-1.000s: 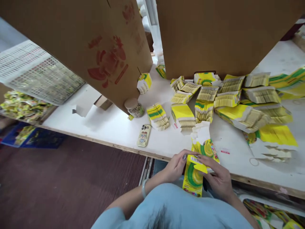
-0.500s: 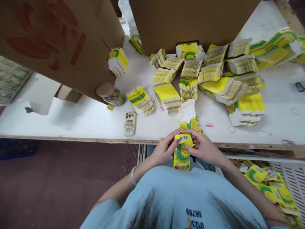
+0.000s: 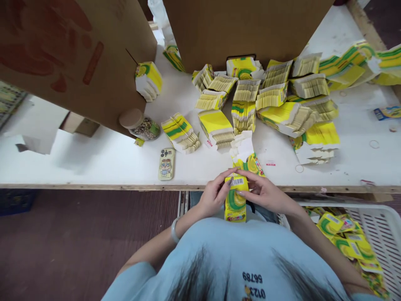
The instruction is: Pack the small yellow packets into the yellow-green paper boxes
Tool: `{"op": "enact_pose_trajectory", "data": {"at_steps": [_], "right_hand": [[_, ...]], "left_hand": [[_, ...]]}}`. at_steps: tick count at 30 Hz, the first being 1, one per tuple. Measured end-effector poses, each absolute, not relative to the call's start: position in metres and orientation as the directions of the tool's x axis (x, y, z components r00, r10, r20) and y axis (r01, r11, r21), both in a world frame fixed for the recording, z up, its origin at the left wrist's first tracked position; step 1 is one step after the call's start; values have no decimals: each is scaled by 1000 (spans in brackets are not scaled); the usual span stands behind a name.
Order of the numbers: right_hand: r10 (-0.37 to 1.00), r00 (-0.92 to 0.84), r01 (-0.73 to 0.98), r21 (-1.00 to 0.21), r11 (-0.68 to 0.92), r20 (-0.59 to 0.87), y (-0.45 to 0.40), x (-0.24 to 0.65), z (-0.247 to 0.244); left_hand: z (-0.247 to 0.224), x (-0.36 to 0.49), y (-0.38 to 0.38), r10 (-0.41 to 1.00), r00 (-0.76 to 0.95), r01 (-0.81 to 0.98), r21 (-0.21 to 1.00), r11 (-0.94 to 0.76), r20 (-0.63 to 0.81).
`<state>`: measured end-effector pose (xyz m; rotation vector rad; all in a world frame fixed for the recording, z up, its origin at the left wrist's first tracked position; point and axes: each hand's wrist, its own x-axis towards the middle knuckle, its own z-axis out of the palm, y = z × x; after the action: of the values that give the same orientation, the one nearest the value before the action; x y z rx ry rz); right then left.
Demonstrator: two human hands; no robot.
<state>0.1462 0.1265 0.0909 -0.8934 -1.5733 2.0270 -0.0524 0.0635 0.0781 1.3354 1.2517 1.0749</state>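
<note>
fingers of two hands, left [image 3: 214, 194] and right [image 3: 265, 193], hold one yellow carton [image 3: 235, 202] at its barcode end, before the table [image 3: 103, 161]; one phone [image 3: 166, 164] lies on it.

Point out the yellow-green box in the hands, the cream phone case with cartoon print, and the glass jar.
Yellow-green cardboard box [image 3: 236, 201]: head view, front panel.
Cream cartoon-print phone case [image 3: 166, 164]: head view, back.
Clear jar with tan lid [image 3: 148, 128]: head view, side wall.
</note>
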Motion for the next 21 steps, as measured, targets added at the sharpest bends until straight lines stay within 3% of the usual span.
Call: {"op": "enact_pose_trajectory", "data": {"at_steps": [4, 8, 11, 13, 16, 19, 21], "right_hand": [[629, -743, 30, -951, -309, -228, 126, 148, 86], [769, -578, -42, -931, -363, -274, 117, 146, 77], [858, -397, -31, -929, -369, -328, 112, 173, 72], [899, -242, 79, -931, -357, -366, 113, 213, 67], [944, -15, 416, -860, -294, -330, 107, 291, 59], [951, 198, 736, -605, -304, -237, 83, 362, 54], [910, 307, 810, -426, -404, -278, 61, 392, 52]], "left_hand": [[73, -47, 61, 999, 41, 125, 992, 5, -10], [63, -37, 67, 995, 77, 139, 989, 52, -63], [54, -35, 92, 996, 88, 203, 979, -9, -9], [49, -40, 122, 997, 41, 286, 955, -78, 69], [45, -48, 176, 965, -15, 502, 837, -219, 262], [39, -49, 227, 947, 63, 700, 662, -267, 315], [33, -48, 253, 949, 171, 747, 594, -299, 264]]}}
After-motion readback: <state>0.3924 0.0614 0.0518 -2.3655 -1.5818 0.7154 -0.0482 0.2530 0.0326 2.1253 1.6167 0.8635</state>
